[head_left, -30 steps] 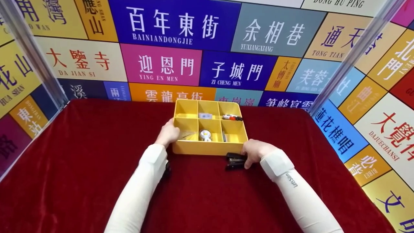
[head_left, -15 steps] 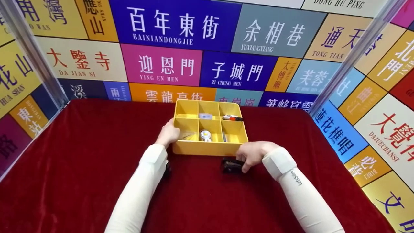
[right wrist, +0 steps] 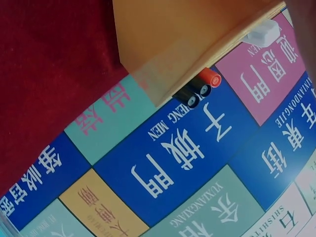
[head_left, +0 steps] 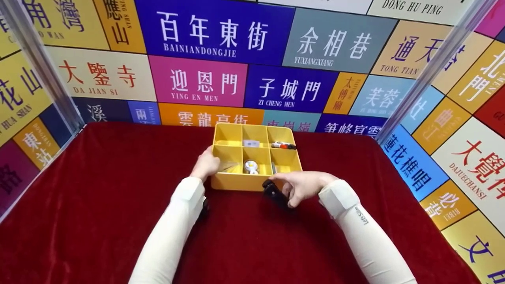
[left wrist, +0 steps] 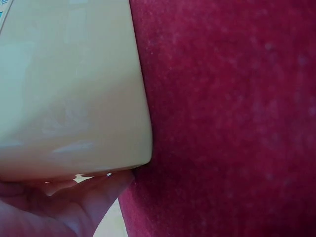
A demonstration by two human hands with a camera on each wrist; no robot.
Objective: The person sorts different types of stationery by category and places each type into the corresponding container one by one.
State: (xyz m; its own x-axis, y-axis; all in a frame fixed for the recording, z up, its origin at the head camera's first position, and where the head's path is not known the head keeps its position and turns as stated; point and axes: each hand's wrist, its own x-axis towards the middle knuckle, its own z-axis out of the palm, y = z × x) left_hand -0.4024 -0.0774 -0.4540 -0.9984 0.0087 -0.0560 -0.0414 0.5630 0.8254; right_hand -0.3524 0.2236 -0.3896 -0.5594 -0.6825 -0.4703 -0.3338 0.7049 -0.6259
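Observation:
In the head view a yellow divided storage box (head_left: pixel 238 181) stands on the red cloth. My left hand (head_left: pixel 206 162) grips its left side near the front corner; in the left wrist view the fingers (left wrist: pixel 94 202) touch the lower edge of the box wall. My right hand (head_left: pixel 302 187) holds a black stapler (head_left: pixel 276 193) between thumb and fingers, tilted, just before the box's front wall. Part of the stapler is hidden by the hand. The right wrist view shows neither the stapler nor the fingers clearly.
Inside the box lie markers (head_left: pixel 283 145), a pale small item (head_left: pixel 251 143), a round white item (head_left: pixel 251 166) and a thin dark item (head_left: pixel 274 167). The red cloth (head_left: pixel 244 244) spreads around it. A wall of coloured signs (head_left: pixel 213 29) stands behind.
My right hand has moved left along the box's front, and the stapler has turned from lying flat to tilted in its grip. My left hand stays at the box.

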